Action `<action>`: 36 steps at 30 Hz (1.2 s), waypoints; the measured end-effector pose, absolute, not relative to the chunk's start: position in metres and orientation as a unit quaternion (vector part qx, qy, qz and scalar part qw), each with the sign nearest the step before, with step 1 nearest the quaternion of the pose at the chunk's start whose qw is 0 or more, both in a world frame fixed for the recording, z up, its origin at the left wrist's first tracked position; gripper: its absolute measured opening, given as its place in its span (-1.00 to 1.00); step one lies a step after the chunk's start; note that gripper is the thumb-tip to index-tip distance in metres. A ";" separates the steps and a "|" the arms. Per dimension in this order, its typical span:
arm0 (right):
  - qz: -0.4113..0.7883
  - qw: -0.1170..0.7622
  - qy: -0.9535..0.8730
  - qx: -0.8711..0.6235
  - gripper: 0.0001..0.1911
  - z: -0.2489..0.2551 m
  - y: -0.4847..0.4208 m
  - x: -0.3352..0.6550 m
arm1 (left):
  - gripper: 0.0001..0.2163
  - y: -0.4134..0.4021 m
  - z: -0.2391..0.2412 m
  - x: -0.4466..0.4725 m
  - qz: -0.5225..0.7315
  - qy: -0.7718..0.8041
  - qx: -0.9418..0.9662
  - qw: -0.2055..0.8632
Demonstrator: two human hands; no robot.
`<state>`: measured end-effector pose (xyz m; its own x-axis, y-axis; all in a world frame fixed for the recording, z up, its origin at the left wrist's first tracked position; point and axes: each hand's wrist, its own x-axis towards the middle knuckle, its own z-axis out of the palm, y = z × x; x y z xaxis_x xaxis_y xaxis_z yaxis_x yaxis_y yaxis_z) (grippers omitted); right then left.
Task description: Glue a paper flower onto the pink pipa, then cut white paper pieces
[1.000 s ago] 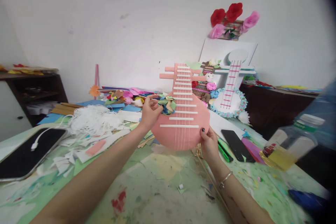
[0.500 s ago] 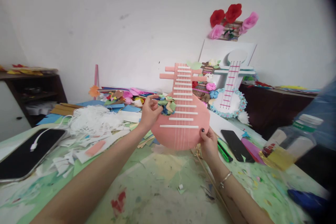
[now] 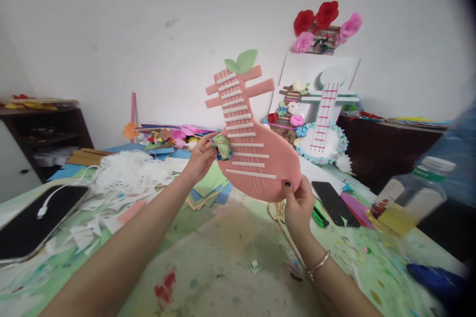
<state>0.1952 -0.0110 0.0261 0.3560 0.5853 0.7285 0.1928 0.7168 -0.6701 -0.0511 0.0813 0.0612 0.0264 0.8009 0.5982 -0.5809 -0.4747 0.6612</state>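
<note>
A pink paper pipa (image 3: 275, 158) with white bars, thin strings and two green leaves (image 3: 243, 62) at its top is held up above the table, tilted to the left. My right hand (image 3: 299, 205) grips its lower right edge, thumb on the front and the other fingers behind. At the left edge of the pipa, my left hand (image 3: 203, 158) pinches a green and blue paper flower (image 3: 223, 147). Whether the flower is fixed to the pipa I cannot tell.
Paper scraps, white string (image 3: 132, 171) and a tablet-like device (image 3: 33, 218) lie left. A phone (image 3: 334, 203), green cutter (image 3: 320, 217), gold scissors (image 3: 277, 213) and bottle (image 3: 412, 198) are right. Decorated paper instruments (image 3: 323, 143) stand behind.
The pipa has gone from nearly upright to leaning left and is higher, so its green leaves now show fully. My left hand has shifted slightly left with the flower.
</note>
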 end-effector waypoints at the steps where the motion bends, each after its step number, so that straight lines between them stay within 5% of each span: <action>1: 0.128 0.741 -0.560 -0.349 -0.78 0.025 -0.012 0.194 | -0.55 0.082 0.061 -0.052 0.690 0.105 0.508 0.504; 23: -0.058 0.637 -0.653 -0.406 -0.74 0.016 -0.022 0.186 | -0.57 0.084 0.045 -0.039 0.670 0.218 0.531 0.471; 28: -0.046 0.628 -0.662 -0.406 -0.74 0.017 -0.026 0.183 | -0.47 0.085 0.040 -0.045 0.633 0.170 0.528 0.540; 36: -0.010 0.641 -0.687 -0.343 -0.68 0.021 -0.031 0.179 | -0.69 0.084 0.036 -0.048 0.615 0.138 0.509 0.586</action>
<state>0.1791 -0.0310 0.0206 0.0564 0.4575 0.8874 0.4842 0.7648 -0.4251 -0.0481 0.0837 0.0356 0.2054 0.8613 0.4648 -0.5798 -0.2755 0.7668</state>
